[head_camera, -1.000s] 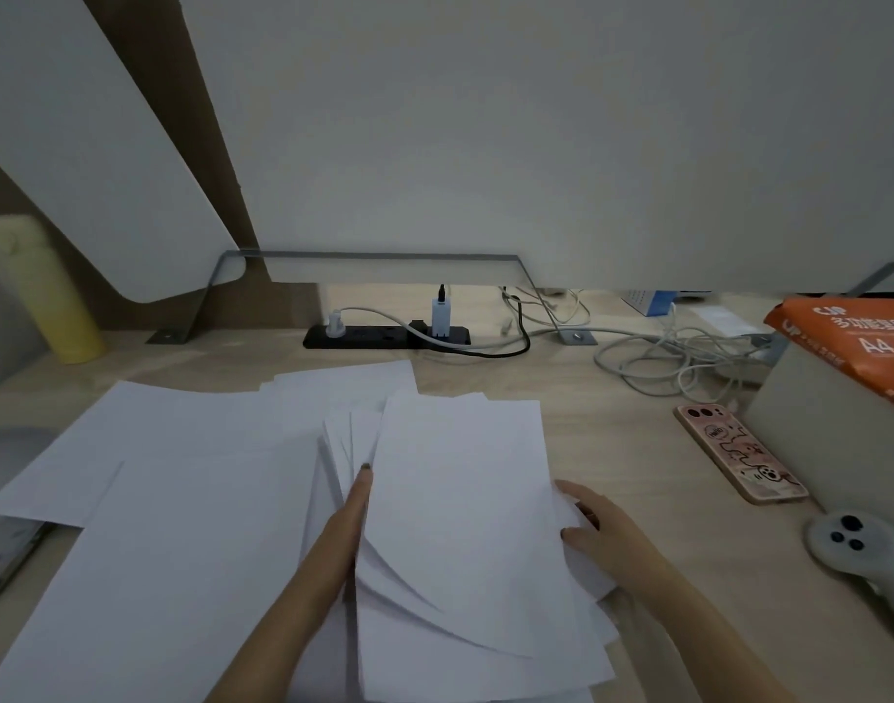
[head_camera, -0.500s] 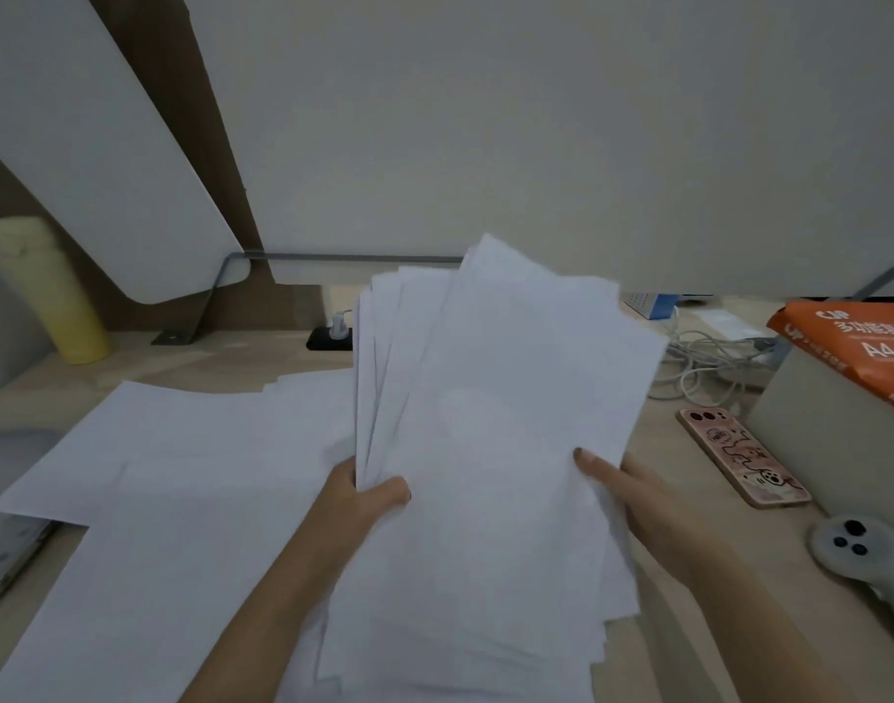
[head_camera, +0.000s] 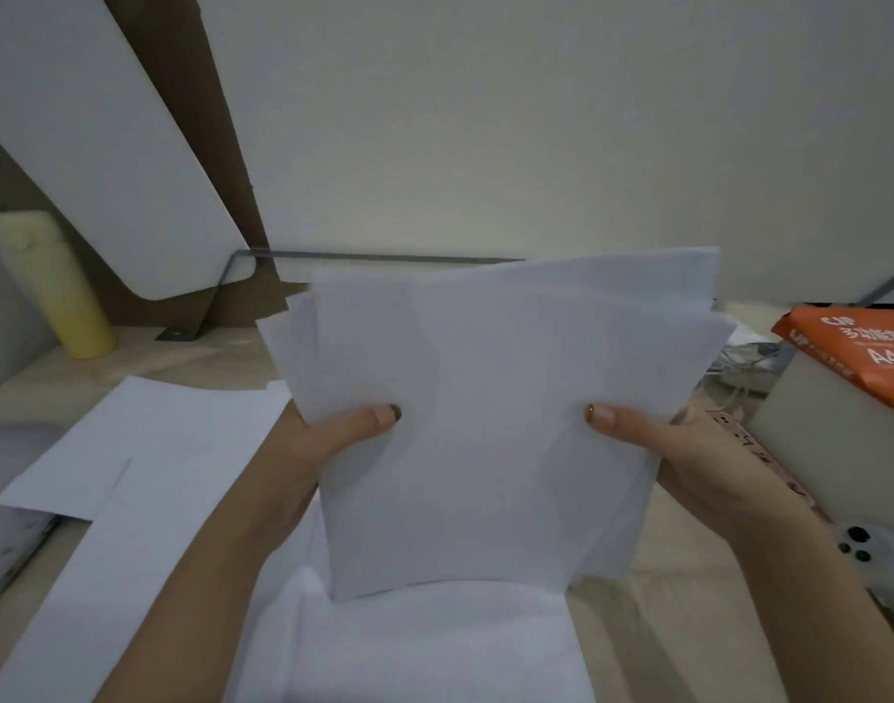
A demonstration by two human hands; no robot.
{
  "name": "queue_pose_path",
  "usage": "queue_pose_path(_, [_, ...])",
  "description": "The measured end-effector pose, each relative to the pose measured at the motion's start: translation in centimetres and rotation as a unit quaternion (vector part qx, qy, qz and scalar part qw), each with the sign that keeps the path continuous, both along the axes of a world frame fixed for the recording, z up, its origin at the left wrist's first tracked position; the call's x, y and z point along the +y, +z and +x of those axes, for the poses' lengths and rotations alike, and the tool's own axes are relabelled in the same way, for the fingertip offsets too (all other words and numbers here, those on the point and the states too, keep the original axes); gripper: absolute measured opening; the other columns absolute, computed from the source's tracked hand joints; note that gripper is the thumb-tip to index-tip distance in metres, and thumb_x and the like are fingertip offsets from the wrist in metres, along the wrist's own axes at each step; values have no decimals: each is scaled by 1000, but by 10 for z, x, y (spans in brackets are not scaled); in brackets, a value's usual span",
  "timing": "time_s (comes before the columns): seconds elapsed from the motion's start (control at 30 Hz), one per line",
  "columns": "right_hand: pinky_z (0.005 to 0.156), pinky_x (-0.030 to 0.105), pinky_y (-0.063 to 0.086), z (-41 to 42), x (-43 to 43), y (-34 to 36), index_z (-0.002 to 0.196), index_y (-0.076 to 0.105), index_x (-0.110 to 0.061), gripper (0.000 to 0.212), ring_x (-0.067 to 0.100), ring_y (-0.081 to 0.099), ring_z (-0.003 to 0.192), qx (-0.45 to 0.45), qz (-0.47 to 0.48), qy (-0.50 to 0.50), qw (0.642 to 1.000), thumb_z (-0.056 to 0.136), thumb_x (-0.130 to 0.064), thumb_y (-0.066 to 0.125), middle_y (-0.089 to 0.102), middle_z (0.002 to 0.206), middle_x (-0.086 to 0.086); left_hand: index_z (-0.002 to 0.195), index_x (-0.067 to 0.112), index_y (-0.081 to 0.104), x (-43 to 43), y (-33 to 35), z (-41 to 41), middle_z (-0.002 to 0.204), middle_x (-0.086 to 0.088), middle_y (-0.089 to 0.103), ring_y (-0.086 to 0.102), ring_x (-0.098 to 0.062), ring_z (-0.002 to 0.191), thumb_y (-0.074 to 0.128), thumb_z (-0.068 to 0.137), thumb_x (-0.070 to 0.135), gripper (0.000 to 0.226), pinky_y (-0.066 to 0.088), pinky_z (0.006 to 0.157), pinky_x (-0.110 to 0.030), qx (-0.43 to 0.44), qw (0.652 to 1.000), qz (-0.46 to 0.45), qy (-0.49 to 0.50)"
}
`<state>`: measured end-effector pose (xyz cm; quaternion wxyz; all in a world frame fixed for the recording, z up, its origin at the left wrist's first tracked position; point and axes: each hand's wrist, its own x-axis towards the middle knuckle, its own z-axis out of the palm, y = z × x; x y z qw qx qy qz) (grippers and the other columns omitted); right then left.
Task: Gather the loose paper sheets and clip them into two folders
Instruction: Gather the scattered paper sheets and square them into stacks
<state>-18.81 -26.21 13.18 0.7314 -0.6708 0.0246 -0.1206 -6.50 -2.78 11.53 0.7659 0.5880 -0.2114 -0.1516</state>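
Nearest me, loose sheets (head_camera: 409,652) lie flat on the bench (head_camera: 688,626). Above them, my left hand (head_camera: 328,449) and right hand (head_camera: 698,464) grip a stack (head_camera: 485,474) upright by its side edges. The thumbs pinch its front; the other fingers are hidden behind. More sheets (head_camera: 146,449) lie to the left. An A4 ream (head_camera: 860,347) sits far right.

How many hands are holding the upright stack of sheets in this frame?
2. The left hand grips the stack of sheets at its left edge and the right hand grips its right edge. Both thumbs lie on the front; the fingers behind the paper are hidden.
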Motion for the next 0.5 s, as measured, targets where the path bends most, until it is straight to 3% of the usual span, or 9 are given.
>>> queue_pose_path(0.13, [62,22,56,0,-1,-23,80,78,-23,62,13,72,77,42,49,3,998,25,-46,91,76,85,-1,76,25,71,3,-11,-3,75,7,75,71,-9,66,72,37,35,40,54,54,-18,22,1000,0,-4])
queue_pose_path(0.23, [65,22,56,-2,3,-41,84,78,-25,65,15,72,84,75,51,4,996,25,-46,92,76,92,0,72,29,76,-2,-20,-10,75,9,75,71,-7,67,73,36,37,37,54,54,-17,46,999,10,-5])
queue_pose_path(0.33, [66,22,56,0,9,-38,86,77,-26,64,15,72,88,53,38,0,998,26,-44,92,76,95,0,82,32,72,-9,-18,-12,81,12,75,72,-7,75,76,36,39,48,56,62,-22,24,999,8,22])
queue_pose_path(0.4, [63,21,56,2,8,-32,82,78,-25,57,13,72,81,22,51,-12,998,28,-38,93,76,89,-2,77,38,74,-10,-12,-12,78,13,74,71,-6,73,80,34,40,44,56,61,-22,2,1000,-5,18])
queue_pose_path(0.5, [59,21,55,0,6,-37,76,78,-25,51,11,72,74,21,65,-21,997,28,-33,93,76,82,-3,71,46,73,-5,-13,-14,74,13,74,71,-4,68,84,17,61,57,55,58,-19,-8,1000,-25,-1])
